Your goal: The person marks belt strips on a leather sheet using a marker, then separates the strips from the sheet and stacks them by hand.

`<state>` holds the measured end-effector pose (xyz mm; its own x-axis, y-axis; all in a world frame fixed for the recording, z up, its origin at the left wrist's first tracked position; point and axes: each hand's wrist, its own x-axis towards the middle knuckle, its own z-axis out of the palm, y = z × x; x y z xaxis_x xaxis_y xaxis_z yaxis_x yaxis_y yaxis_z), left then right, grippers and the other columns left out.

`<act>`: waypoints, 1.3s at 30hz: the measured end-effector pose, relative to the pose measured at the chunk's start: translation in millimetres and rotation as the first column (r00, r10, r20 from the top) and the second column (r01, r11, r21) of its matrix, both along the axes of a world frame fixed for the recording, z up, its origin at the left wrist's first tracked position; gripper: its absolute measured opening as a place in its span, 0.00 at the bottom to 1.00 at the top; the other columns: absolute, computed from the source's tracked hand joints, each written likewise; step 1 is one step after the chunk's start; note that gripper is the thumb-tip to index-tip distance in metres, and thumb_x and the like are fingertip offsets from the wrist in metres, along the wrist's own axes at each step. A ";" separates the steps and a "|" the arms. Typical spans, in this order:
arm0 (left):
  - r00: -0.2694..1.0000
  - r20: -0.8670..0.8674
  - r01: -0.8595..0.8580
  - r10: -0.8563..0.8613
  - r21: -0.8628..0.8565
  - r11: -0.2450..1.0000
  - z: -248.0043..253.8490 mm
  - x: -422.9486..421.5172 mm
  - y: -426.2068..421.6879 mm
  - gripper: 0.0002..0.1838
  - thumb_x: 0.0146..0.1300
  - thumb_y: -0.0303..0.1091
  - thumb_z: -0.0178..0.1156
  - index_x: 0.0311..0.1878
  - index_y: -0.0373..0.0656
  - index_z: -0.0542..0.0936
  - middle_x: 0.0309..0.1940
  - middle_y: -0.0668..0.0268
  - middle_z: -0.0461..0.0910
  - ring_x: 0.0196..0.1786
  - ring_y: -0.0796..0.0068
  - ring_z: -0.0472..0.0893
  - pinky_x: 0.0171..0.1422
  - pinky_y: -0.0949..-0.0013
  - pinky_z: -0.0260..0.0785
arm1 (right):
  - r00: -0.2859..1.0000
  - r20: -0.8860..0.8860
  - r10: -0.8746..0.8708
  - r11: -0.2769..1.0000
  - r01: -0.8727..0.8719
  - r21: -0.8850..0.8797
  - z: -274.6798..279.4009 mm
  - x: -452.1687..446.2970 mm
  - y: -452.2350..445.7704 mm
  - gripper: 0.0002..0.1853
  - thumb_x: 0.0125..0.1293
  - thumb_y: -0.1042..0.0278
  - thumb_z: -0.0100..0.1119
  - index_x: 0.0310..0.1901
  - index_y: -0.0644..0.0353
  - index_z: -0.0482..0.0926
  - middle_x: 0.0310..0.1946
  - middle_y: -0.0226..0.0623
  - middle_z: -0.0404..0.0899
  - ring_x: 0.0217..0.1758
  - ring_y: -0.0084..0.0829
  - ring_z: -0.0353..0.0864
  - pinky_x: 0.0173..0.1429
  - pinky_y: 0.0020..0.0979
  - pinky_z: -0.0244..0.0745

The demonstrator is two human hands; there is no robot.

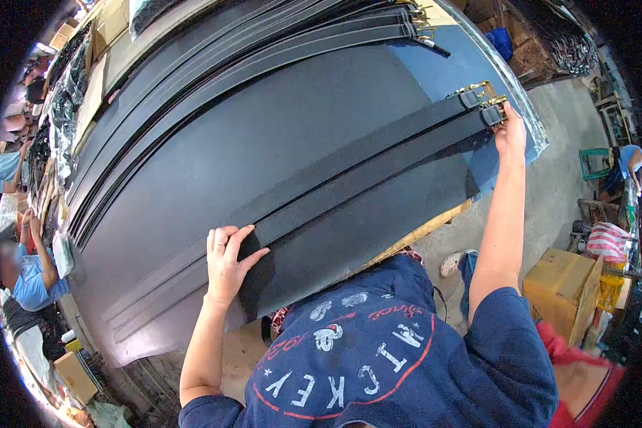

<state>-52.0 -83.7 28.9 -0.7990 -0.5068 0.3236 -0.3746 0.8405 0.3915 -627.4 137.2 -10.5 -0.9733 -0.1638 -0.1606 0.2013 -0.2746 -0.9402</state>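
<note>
Two long black belts (364, 165) lie side by side across the dark table sheet (299, 107), their buckles at the right end. My right hand (510, 130) is closed on the buckle end of the nearer belt, by the gold-coloured metal (498, 107). Farther left, my left hand (230, 260) rests at the near edge of the belts, thumb and forefinger spread apart over the nearer one. Beyond them, several more black belts (228, 71) lie in curved rows, with their buckles (414, 21) at the top right.
Co-workers in blue are at the left (32, 274) and far right (629, 160). A cardboard box (560, 292) stands on the floor at the right, near a striped bag (608, 241). A red sleeve shows at the lower right. The table's near edge (414, 239) runs before my body.
</note>
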 end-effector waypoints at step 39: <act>0.966 -0.031 0.257 -0.256 0.160 0.953 -3.9 -212.5 82.3 0.24 0.53 0.30 0.64 0.55 0.41 0.71 0.42 0.56 0.71 0.49 0.56 0.73 0.53 0.59 0.68 | 0.800 -0.549 0.243 0.497 0.383 0.778 31.1 62.9 54.8 0.26 0.63 0.63 0.53 0.62 0.62 0.66 0.61 0.55 0.65 0.65 0.51 0.62 0.68 0.43 0.56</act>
<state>-264.5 -1.3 25.0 -0.9062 -0.3313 0.2629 -0.1503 0.8333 0.5320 -564.5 192.0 20.7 -0.9154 -0.1842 0.3579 -0.3787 0.6957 -0.6105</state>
